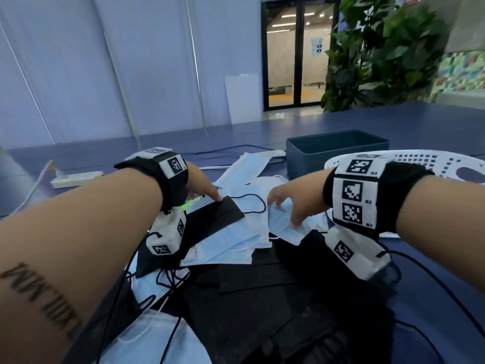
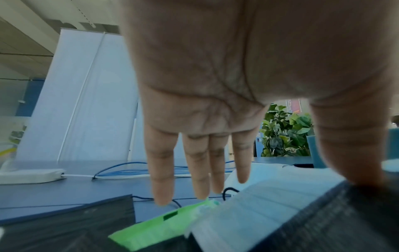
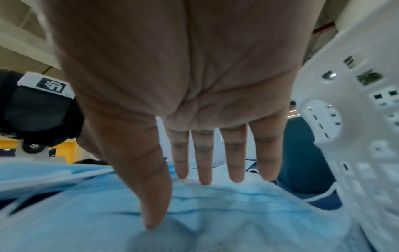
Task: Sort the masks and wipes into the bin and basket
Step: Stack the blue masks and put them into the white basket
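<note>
A heap of light blue and black masks covers the blue table [image 1: 433, 298] in front of me. My left hand [image 1: 207, 191] hovers with straight fingers [image 2: 162, 187], its thumb [image 2: 364, 170] pressing a corner of a black mask [image 1: 217, 214]. A green wipe packet [image 2: 155, 228] lies just under that hand, glowing green [image 1: 193, 202] in the head view. My right hand [image 1: 284, 206] is spread flat, its thumb [image 3: 153, 204] and fingertips touching a light blue mask [image 3: 237, 213]. A dark teal bin [image 1: 336, 151] and a white perforated basket [image 1: 420, 161] stand behind at the right.
A white power strip [image 1: 76, 178] with a cable lies at the left. A second strip [image 1: 273, 153] and blue cables [image 2: 121, 168] sit behind the heap. Black wrist-camera cords trail over the masks. A plant [image 1: 380, 48] and a white board [image 1: 242, 98] stand beyond.
</note>
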Available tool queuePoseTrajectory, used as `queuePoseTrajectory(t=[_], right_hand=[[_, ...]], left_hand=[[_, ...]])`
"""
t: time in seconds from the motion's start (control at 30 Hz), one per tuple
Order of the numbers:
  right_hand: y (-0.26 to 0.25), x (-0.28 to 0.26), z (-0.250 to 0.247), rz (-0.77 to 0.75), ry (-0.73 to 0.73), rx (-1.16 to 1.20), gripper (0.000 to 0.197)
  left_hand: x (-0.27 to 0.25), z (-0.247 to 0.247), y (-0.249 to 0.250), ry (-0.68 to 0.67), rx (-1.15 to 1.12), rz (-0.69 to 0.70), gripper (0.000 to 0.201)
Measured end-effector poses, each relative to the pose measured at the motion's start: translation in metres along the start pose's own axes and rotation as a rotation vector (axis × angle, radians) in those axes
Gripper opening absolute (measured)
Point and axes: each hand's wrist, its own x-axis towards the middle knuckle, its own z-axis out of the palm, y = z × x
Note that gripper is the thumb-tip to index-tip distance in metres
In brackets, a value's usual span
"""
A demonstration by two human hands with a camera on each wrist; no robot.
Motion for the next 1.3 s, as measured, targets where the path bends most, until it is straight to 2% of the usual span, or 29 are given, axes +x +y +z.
queuePoseTrajectory(t=[0.17,0.27,0.33,0.43,0.5,0.57,0.67,0.77,0.9,1.03,1.1,1.2,1.27,1.3], right_hand=[[0.003,0.015,-0.001,-0.011,0.014,0.038,0.057],[0.0,0.019,0.001,-0.04,0.006,0.043,0.066],[-0.003,0.02,0.0,-0.064,0.014,0.045,0.066],[-0.004,0.02,-0.001,-0.08,0.058,0.032,0.043],[-0.003,0.016,-0.001,-0.065,0.092,-0.009,0.029],[-0.002,0.011,-0.003,-0.059,0.141,-0.01,0.024],[0.0,0.0,-0.012,-0.036,0.254,0.036,0.026],[-0.004,-0.015,-0.021,0.008,0.431,0.041,0.025],[-0.008,-0.031,-0.034,0.03,0.671,-0.014,0.019],[-0.008,-0.041,-0.056,0.09,0.886,0.116,0.028],[-0.009,-0.043,-0.064,0.099,0.967,0.204,0.028],[-0.017,-0.046,-0.07,-0.002,1.122,0.382,0.02],[-0.025,-0.046,-0.071,-0.132,1.132,0.6,0.021],[-0.032,-0.045,-0.071,-0.213,1.086,0.729,0.02]], left_hand=[[0.011,0.001,0.0,-0.09,-0.093,0.08,0.047],[0.008,-0.002,-0.003,-0.031,-0.084,0.185,0.04],[0.009,-0.003,-0.008,0.002,-0.159,0.258,0.037],[0.01,-0.005,-0.013,-0.012,-0.36,0.306,0.022],[0.006,-0.008,-0.015,0.007,-0.424,0.349,0.021],[-0.001,-0.012,-0.015,0.045,-0.479,0.398,0.02],[-0.013,-0.018,-0.02,0.044,-0.589,0.448,0.027],[-0.025,-0.026,-0.03,0.098,-0.676,0.494,0.029],[-0.043,-0.041,-0.052,0.227,-0.806,0.57,0.022],[-0.063,-0.053,-0.074,0.347,-0.891,0.597,0.031],[-0.07,-0.056,-0.086,0.402,-0.894,0.603,0.027],[-0.077,-0.062,-0.104,0.532,-0.895,0.592,0.016],[-0.081,-0.066,-0.112,0.556,-0.924,0.598,0.011],[-0.082,-0.067,-0.114,0.551,-0.932,0.61,0.012]])
